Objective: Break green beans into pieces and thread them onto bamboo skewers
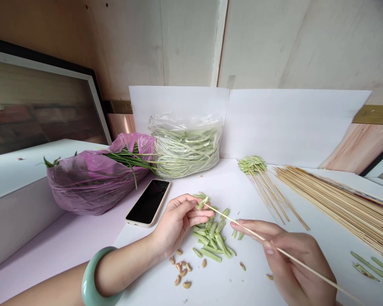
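Note:
Between the thumb and fingers of my left hand (181, 216) is a short green bean piece (203, 202). My right hand (290, 255) pinches a long thin wooden skewer (306, 267), which slants up to the left. The skewer's tip meets the bean piece; whether it has gone in is too small to tell. Below and beside my left hand lies a loose pile of cut bean pieces (212, 238). Several brown beans (183, 267) are scattered in front of the pile. At the back, skewers loaded with bean pieces (252, 164) lie with their bare ends toward me.
A phone (148, 202) lies left of my left hand. Behind it are a purple bag of greens (95, 182) and a clear bag of long beans (188, 148). Many bare skewers (335, 199) lie at the right, with a few bean strips (372, 267) nearer me.

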